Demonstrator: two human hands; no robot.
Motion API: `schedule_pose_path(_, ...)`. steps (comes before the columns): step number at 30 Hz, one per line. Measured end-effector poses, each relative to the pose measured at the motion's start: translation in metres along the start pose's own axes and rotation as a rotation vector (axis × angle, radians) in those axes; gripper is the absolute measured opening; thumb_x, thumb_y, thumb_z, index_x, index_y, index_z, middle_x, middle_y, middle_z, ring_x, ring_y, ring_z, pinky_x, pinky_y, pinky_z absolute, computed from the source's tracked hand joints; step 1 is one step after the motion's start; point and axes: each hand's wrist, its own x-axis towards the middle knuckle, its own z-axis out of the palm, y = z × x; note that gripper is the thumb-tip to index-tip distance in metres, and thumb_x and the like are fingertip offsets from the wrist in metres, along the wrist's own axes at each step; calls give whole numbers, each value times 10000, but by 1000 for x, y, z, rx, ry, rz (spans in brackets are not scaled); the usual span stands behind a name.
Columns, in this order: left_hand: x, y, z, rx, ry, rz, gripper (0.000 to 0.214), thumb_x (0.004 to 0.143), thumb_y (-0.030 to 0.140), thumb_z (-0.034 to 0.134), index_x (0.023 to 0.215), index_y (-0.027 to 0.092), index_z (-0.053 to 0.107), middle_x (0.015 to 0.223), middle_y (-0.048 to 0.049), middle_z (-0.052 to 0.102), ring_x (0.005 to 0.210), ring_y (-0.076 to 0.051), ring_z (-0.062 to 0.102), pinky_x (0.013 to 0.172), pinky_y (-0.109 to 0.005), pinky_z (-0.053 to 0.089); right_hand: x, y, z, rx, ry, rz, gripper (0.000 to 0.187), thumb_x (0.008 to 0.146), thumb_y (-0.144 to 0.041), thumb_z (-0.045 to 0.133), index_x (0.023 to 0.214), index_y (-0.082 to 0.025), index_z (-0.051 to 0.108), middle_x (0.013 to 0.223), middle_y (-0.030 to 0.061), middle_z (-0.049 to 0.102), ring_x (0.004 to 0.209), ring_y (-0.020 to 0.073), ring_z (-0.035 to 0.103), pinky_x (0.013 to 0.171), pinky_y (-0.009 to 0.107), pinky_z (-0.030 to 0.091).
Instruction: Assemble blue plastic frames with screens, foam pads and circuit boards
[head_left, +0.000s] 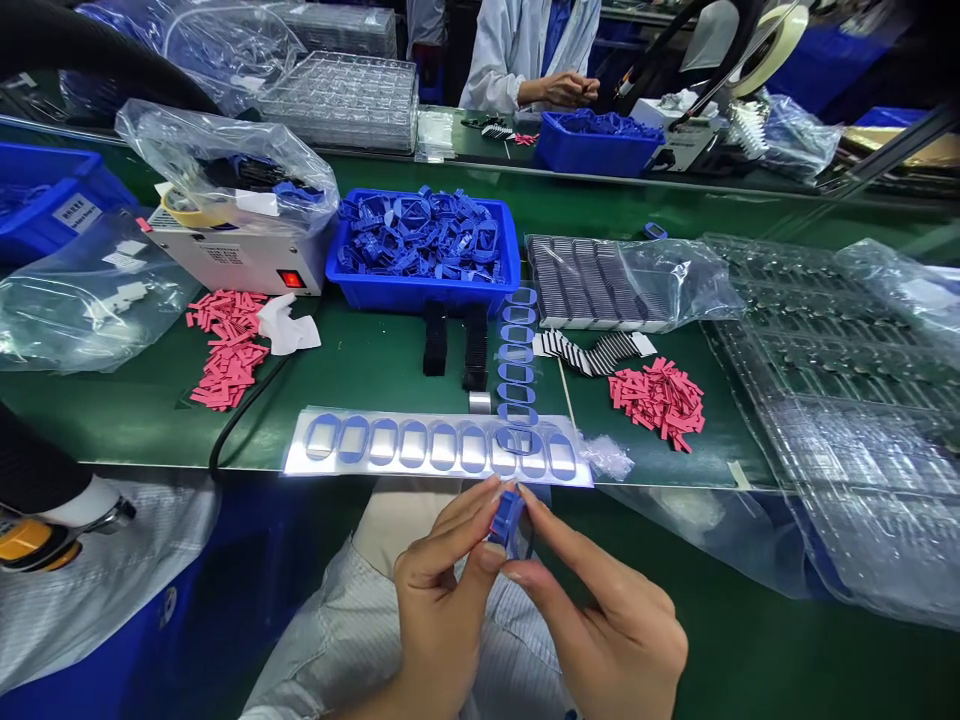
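Observation:
Both hands hold one small blue plastic frame [507,518] over my lap, just off the table's front edge. My left hand [450,580] pinches its left side between thumb and fingertips. On its right side, the thumb and forefinger of my right hand [600,600] are closed. The frame is tilted and partly covered by my fingers. Right beyond it lies a white sheet [298,455] with a row of blue oval rings. A column of similar blue rings [516,372] runs back from the sheet.
A blue bin [352,290] heaped with blue frames stands behind. Pink strips lie in piles at left [225,370] and right [660,395]. Stacked clear trays [847,450] overhang the right edge. A white box [232,262] stands at left. Across the bench a person's hands [566,90] work.

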Motion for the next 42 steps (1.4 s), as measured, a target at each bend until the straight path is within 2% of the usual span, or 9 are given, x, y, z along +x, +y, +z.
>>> schedule_pose_path(10, 3, 1, -4, 94, -101, 241, 185, 802, 297, 683, 964, 373, 733, 1005, -10, 771, 1079, -252, 664, 931, -409, 538, 5, -6, -1, 50, 1, 61, 370, 775, -312, 724, 1139, -323, 661, 968, 15, 741, 708, 225, 741, 635, 280, 638)
schedule_pose_path(19, -4, -3, -4, 89, -28, 329, 176, 796, 340, 676, 956, 384, 733, 976, -7, 777, 1007, -262, 699, 902, -436, 552, 7, -8, -2, 122, -20, 52, 380, 760, -302, 740, 1128, -349, 659, 972, -7, 738, 731, 216, 742, 644, 266, 638)
schedule_pose_path(24, -4, -5, -7, 121, -34, 404, 206, 819, 325, 654, 999, 404, 717, 1000, 20, 773, 1006, -227, 692, 909, -398, 542, 5, -9, -3, 124, -38, 45, 426, 742, -283, 759, 1144, -369, 648, 1005, -38, 731, 764, 194, 741, 697, 234, 630)
schedule_pose_path(29, -4, -8, -12, 204, -92, 512, 261, 911, 382, 503, 1098, 390, 685, 1084, -12, 751, 1086, -232, 608, 966, -428, 471, 1, -7, -1, 121, -9, 54, 402, 756, -306, 743, 1146, -347, 654, 986, -8, 738, 765, 233, 741, 698, 301, 641)
schedule_pose_path(32, -1, -2, -13, 299, -126, 552, 287, 918, 383, 491, 1112, 331, 696, 1082, -66, 696, 1005, -232, 596, 858, -388, 509, -3, -2, 2, 91, 22, 46, 409, 794, -250, 709, 1191, -312, 632, 1057, 14, 723, 833, 248, 734, 718, 326, 641)
schedule_pose_path(35, 7, 13, -13, 455, -182, 643, 271, 821, 269, 658, 1085, 288, 715, 901, -58, 699, 780, -188, 602, 607, -287, 511, -11, 4, 4, -15, 99, -40, 479, 803, -125, 677, 1250, -274, 590, 1145, 26, 690, 921, 253, 715, 765, 344, 632)
schedule_pose_path(37, 12, 24, -15, 540, -215, 710, 326, 744, 182, 732, 1056, 274, 726, 786, -32, 702, 677, -167, 587, 519, -258, 487, -16, 9, 3, -99, 109, -101, 544, 787, -53, 664, 1280, -259, 563, 1176, 28, 675, 960, 250, 703, 803, 345, 619)
schedule_pose_path(40, 15, 33, -20, 620, -277, 757, 407, 699, 77, 738, 1066, 251, 716, 762, -25, 712, 634, -157, 596, 506, -251, 506, -15, 14, -1, -109, 48, -168, 612, 758, -10, 676, 1305, -247, 537, 1207, 38, 660, 1011, 242, 685, 858, 345, 596)
schedule_pose_path(42, 16, 35, -24, 638, -317, 768, 412, 710, 49, 708, 1080, 229, 708, 771, -34, 721, 628, -157, 609, 521, -258, 521, -7, 15, -5, 1, -15, -143, 547, 770, -62, 693, 1269, -250, 573, 1192, 48, 671, 1039, 244, 672, 870, 363, 590)
